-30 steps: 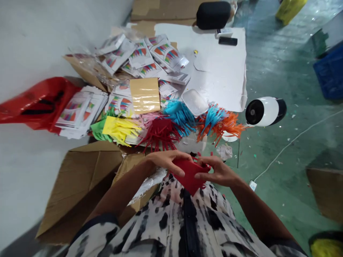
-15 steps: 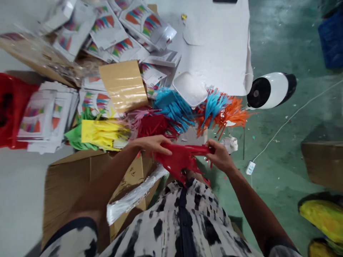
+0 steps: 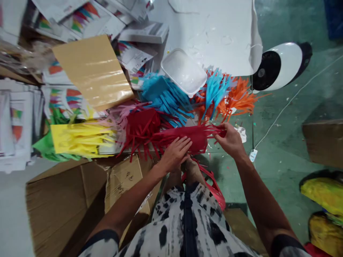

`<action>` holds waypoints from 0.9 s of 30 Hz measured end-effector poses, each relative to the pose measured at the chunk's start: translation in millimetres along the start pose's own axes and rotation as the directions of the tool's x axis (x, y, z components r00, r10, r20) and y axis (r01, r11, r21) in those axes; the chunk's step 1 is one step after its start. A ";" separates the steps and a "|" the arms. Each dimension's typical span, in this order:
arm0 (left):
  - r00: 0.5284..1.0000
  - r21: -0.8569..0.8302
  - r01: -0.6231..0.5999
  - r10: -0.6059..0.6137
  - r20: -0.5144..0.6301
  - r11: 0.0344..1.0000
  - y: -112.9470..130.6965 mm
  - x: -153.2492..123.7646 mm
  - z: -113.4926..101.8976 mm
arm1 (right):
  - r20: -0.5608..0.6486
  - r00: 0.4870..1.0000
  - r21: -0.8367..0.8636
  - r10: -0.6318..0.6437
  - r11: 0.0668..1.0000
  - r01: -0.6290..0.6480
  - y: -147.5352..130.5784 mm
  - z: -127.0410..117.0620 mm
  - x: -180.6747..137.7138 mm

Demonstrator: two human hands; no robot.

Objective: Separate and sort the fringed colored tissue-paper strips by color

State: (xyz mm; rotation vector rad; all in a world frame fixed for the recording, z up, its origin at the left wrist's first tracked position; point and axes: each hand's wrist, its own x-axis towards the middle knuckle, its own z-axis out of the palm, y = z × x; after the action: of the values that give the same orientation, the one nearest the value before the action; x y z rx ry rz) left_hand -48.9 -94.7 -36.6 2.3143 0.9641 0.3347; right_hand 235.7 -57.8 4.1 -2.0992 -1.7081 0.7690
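Note:
A red fringed paper tassel (image 3: 198, 138) is stretched flat along the table's near edge. My left hand (image 3: 175, 152) rests on it, fingers extended. At the tassel's right end, my right hand (image 3: 229, 140) pinches the loose strips between thumb and fingers. Just left lies a heap of darker red tassels (image 3: 143, 123). Beyond them are blue tassels (image 3: 164, 96) and a white plastic tub (image 3: 183, 71). Orange tassels (image 3: 242, 98) spread out at the right. A yellow tassel (image 3: 80, 139) lies over green tassels (image 3: 45, 148) on the left.
A brown sheet (image 3: 93, 71) covers part of the printed white packets (image 3: 85, 21). Open cardboard boxes (image 3: 64, 203) stand below the table edge. A black and white rounded object (image 3: 284, 66) is at the right, near a cable with a white block (image 3: 253, 155) on the green floor.
The red tassel has gone from bunched up in front of my body to laid flat at the table edge. My left hand has moved right and flattened onto it.

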 end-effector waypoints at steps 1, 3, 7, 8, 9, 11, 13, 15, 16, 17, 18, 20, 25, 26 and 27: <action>1.000 0.010 0.010 -0.010 0.003 1.000 -0.6 -2.3 9.0 | -0.074 0.995 -0.110 -0.065 0.992 0.057 -7.1 -1.9 -9.3; 0.999 0.007 0.036 -0.036 -0.022 0.999 -1.6 -7.3 21.4 | -0.152 0.964 -0.308 -0.219 0.937 0.164 -22.9 -0.2 -33.3; 0.990 -0.078 0.087 -0.095 -0.100 0.993 -1.0 -13.1 26.6 | 0.139 0.864 -0.265 -0.483 0.823 0.503 -39.0 33.4 -79.9; 0.987 -0.113 0.087 -0.101 -0.123 0.990 -0.5 -13.0 24.9 | 0.182 0.852 -0.240 -0.491 0.818 0.523 -37.7 45.9 -86.7; 0.983 -0.152 0.084 -0.106 -0.149 0.985 -0.2 -12.5 22.3 | 0.189 0.855 -0.229 -0.483 0.825 0.516 -34.8 58.1 -90.8; 0.972 -0.235 0.079 -0.127 -0.199 0.969 -0.1 -10.8 15.3 | 0.153 0.880 -0.219 -0.450 0.853 0.475 -26.5 77.7 -91.4; 0.963 -0.284 0.086 -0.153 -0.223 0.955 -1.2 -8.7 6.9 | 0.100 0.888 -0.204 -0.449 0.864 0.460 -18.6 87.7 -84.7; 0.964 -0.260 0.090 -0.150 -0.219 0.961 -3.7 -6.9 -0.7 | 0.062 0.878 -0.202 -0.474 0.856 0.476 -13.4 88.2 -74.8; 0.969 -0.226 0.085 -0.134 -0.210 0.970 -5.3 -6.2 -3.6 | 0.050 0.874 -0.211 -0.484 0.850 0.483 -11.7 86.0 -69.8; 0.974 -0.186 0.076 -0.113 -0.197 0.980 -7.1 -5.7 -5.4 | 0.046 0.870 -0.225 -0.490 0.844 0.487 -10.5 82.8 -65.3; 0.978 -0.146 0.068 -0.095 -0.186 0.987 -8.9 -5.6 -6.3 | 0.055 0.867 -0.240 -0.496 0.836 0.493 -9.4 79.1 -61.4; 0.986 -0.080 0.054 -0.066 -0.151 0.995 -11.9 -5.9 -5.3 | 0.095 0.858 -0.264 -0.506 0.818 0.511 -7.6 71.3 -55.8; 0.987 -0.009 0.141 -0.141 -0.080 0.990 -11.6 -5.8 -1.8 | 0.223 0.836 -0.209 -0.501 0.814 0.543 -2.9 53.6 -48.4; 0.976 -0.017 0.193 -0.194 -0.095 0.981 -10.4 -4.4 -2.9 | 0.223 0.846 -0.172 -0.485 0.834 0.524 -2.3 51.3 -46.5; 0.961 -0.029 0.249 -0.250 -0.113 0.968 -9.1 -2.5 -4.6 | 0.215 0.860 -0.131 -0.463 0.859 0.495 -2.0 49.8 -44.0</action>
State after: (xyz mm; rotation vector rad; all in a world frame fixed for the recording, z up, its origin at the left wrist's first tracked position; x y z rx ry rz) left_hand -57.8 -89.5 -38.6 2.1468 1.2915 0.3730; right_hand 198.5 -104.1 -25.9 -1.6172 -2.3518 0.6744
